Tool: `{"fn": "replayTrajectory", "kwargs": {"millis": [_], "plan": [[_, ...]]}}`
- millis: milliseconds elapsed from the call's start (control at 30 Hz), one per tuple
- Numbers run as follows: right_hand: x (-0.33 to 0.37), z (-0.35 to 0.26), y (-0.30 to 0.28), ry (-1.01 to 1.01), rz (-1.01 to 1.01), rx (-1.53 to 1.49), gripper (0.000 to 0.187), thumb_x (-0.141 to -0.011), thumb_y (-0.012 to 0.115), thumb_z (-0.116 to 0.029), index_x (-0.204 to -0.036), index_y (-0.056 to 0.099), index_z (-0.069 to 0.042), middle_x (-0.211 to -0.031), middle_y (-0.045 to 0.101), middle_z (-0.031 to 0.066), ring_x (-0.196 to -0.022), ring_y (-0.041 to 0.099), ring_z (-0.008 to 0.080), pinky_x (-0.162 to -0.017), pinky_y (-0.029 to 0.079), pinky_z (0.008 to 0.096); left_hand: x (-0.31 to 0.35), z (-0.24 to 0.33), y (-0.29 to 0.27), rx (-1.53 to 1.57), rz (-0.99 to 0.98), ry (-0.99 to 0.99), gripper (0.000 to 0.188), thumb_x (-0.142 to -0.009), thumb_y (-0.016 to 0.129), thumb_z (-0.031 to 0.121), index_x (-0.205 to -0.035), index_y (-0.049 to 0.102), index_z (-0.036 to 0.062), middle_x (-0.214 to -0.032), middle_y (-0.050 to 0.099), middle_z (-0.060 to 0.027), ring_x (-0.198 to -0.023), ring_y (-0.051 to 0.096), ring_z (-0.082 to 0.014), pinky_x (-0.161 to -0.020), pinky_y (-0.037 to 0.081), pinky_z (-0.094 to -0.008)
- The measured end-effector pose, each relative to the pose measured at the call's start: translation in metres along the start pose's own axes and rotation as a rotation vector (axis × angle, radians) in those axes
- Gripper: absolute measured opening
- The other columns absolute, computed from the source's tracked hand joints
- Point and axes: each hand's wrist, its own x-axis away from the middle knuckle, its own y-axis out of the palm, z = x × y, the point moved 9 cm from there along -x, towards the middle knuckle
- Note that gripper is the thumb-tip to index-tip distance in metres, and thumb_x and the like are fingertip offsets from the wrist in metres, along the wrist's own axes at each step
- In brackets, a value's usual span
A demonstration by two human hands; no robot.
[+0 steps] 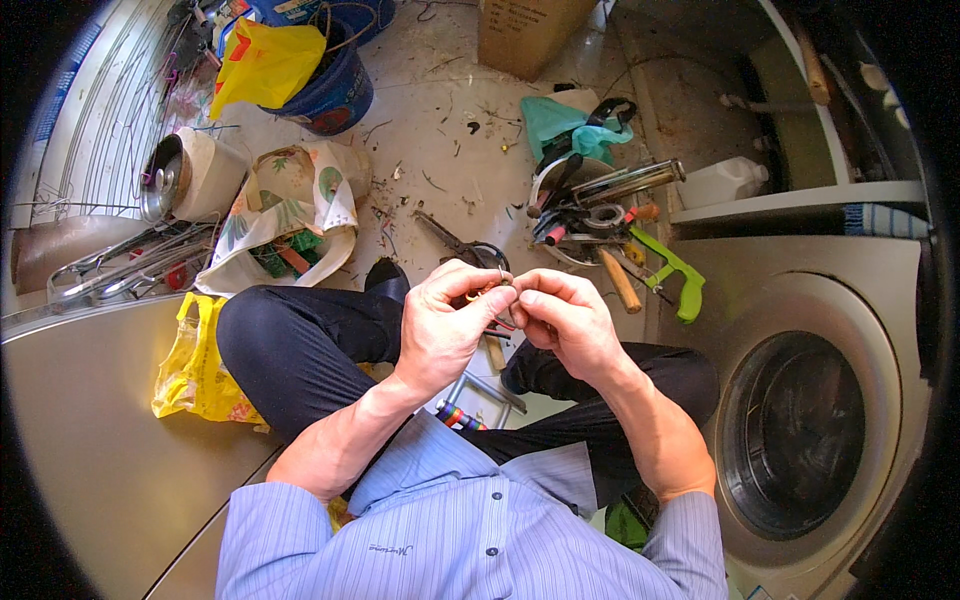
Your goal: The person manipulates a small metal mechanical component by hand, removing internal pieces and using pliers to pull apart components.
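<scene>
Above my lap, my left hand (440,325) and my right hand (568,318) meet with their fingertips pinched together. Between them is a small piece with a copper-coloured part (478,295) and a thin metal bit sticking up. The fingers cover most of it, so its kind cannot be made out. Just beyond my hands, a dark pair of scissors (448,234) lies on the floor. Below my hands, between my legs, are a grey metal frame (480,396) and several rolls of coloured tape (457,414).
A washing machine (690,420) stands close on my right. Beyond it is a bucket heaped with tools, including a green-handled saw (684,285). On the left are a patterned bag (290,200), a yellow bag (195,370) and a blue bucket (335,95). Scraps litter the floor (430,110).
</scene>
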Motion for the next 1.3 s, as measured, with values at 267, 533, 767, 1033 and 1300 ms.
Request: {"fn": "replayTrajectory", "kwargs": {"millis": [267, 533, 767, 1033, 1300], "plan": [[-0.001, 0.008, -0.002, 0.051, 0.001, 0.031, 0.015, -0.094, 0.058, -0.015, -0.102, 0.062, -0.003, -0.076, 0.057, -0.0033, -0.058, 0.043, 0.0019, -0.049, 0.031, 0.0182, 0.001, -0.014, -0.003, -0.066, 0.004, 0.005, 0.014, -0.086, 0.071, 0.007, -0.096, 0.071, -0.0026, -0.087, 0.063, -0.0058, -0.077, 0.062, -0.0108, -0.068, 0.052, -0.023], [-0.003, 0.012, -0.008, 0.041, -0.006, 0.049, 0.015, -0.093, 0.057, -0.013, -0.103, 0.063, -0.003, -0.076, 0.059, -0.003, -0.058, 0.044, 0.002, -0.049, 0.032, 0.0182, 0.006, -0.011, 0.004, 0.01, -0.001, 0.045, 0.013, -0.087, 0.068, 0.001, -0.099, 0.069, -0.0048, -0.089, 0.062, -0.0072, -0.076, 0.066, -0.0121, -0.068, 0.056, -0.0236], [-0.007, 0.013, -0.004, 0.049, 0.011, 0.043, 0.015, -0.092, 0.057, -0.012, -0.101, 0.064, -0.002, -0.076, 0.06, -0.0019, -0.055, 0.043, 0.0023, -0.048, 0.031, 0.0185, 0.003, -0.032, -0.002, 0.09, 0.031, -0.047, 0.015, -0.087, 0.068, 0.002, -0.101, 0.07, -0.0032, -0.092, 0.062, -0.0057, -0.077, 0.063, -0.01, -0.068, 0.053, -0.0226], [-0.01, 0.017, -0.019, 0.073, 0.085, -0.021, 0.016, -0.096, 0.062, -0.02, -0.094, 0.063, -0.003, -0.072, 0.059, 0.0009, -0.049, 0.038, 0.002, -0.043, 0.027, 0.018, 0.001, -0.022, 0.001, -0.035, 0.05, 0.017, 0.014, -0.085, 0.07, 0.002, -0.099, 0.07, -0.0014, -0.087, 0.064, -0.0038, -0.079, 0.06, -0.0094, -0.071, 0.049, -0.0231], [-0.008, 0.006, -0.019, -0.052, 0.163, 0.171, 0.015, -0.094, 0.064, -0.018, -0.094, 0.065, -0.003, -0.071, 0.059, -0.0007, -0.052, 0.043, 0.0017, -0.046, 0.031, 0.0172, 0.006, -0.042, 0.007, 0.172, 0.013, -0.151, 0.016, -0.091, 0.066, 0.008, -0.105, 0.069, -0.0003, -0.077, 0.065, -0.0022, -0.061, 0.057, -0.0058, -0.054, 0.046, -0.0194]]}}
